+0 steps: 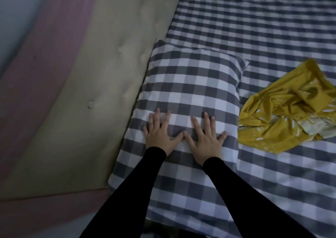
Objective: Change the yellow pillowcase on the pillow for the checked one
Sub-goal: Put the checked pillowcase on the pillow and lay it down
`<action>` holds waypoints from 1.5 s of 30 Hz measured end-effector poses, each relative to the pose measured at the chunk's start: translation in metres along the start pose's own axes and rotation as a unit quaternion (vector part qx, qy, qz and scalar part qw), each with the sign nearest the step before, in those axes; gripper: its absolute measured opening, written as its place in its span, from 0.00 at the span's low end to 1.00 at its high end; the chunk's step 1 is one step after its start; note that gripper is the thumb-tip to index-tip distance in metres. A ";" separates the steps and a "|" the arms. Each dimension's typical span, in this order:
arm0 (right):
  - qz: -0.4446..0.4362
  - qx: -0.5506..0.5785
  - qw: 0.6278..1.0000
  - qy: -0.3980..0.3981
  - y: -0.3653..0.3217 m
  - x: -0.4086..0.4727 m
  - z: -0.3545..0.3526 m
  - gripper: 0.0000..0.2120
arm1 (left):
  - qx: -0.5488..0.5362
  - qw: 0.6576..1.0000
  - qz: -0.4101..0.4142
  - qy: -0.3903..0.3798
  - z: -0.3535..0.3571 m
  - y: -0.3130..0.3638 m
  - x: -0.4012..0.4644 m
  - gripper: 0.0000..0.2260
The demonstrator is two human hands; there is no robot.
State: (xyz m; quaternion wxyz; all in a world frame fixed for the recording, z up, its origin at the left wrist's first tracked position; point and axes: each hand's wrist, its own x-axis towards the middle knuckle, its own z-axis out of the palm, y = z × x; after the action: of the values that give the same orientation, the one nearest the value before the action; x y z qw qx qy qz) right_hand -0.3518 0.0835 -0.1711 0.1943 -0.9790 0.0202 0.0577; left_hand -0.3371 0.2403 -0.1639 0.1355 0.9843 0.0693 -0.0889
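Both hands, left (159, 133) and right (205, 137), press flat, fingers spread, on the soft checked pillow (189, 85) mid-frame; light, squashy, best gripped by its corners.

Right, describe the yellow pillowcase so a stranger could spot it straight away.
Start from the bed with the grey-and-white checked sheet and find the checked pillow against the padded headboard. To the right of that pillow lies the yellow pillowcase, crumpled in a heap: the only mustard-coloured, unchecked cloth there.
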 end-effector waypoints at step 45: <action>-0.128 0.010 0.990 -0.064 0.022 0.311 -0.073 0.26 | 0.077 0.975 0.210 -0.012 -0.047 0.107 0.307 0.24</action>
State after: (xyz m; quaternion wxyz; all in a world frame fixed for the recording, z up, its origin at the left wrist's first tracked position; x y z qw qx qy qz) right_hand -0.0370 0.0303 -0.1502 0.2112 -0.9657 -0.1175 0.0948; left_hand -0.0135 0.1855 -0.1510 0.0762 0.9832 -0.1476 -0.0755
